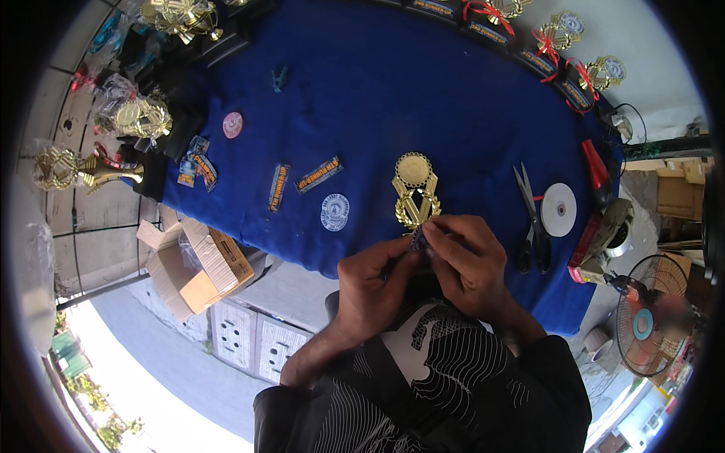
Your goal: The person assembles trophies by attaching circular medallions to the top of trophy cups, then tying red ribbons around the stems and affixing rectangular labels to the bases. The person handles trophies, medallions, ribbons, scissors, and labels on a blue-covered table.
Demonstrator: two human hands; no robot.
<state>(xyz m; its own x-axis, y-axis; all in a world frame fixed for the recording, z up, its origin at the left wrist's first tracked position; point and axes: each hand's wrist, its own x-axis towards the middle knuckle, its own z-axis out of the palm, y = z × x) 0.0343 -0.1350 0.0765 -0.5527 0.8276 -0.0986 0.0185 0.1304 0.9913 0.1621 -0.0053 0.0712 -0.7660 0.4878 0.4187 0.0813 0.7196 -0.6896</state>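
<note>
Close to the table's front edge, my left hand and my right hand meet with fingertips pinched on a small bluish piece. Fingers cover most of it, so its kind is hard to tell. Just beyond my fingertips lies a gold trophy topper with a round beaded disc above a wreath; its lower end is hidden behind my hands. To its left rest a round blue-and-white sticker and two dark label strips, one upright strip and one slanted strip.
Scissors and a white ribbon spool lie at right on the blue cloth, near a red bottle-like object. Trophies with red ribbons line the far right edge. More gold trophies stand left, above a cardboard box. A fan stands right.
</note>
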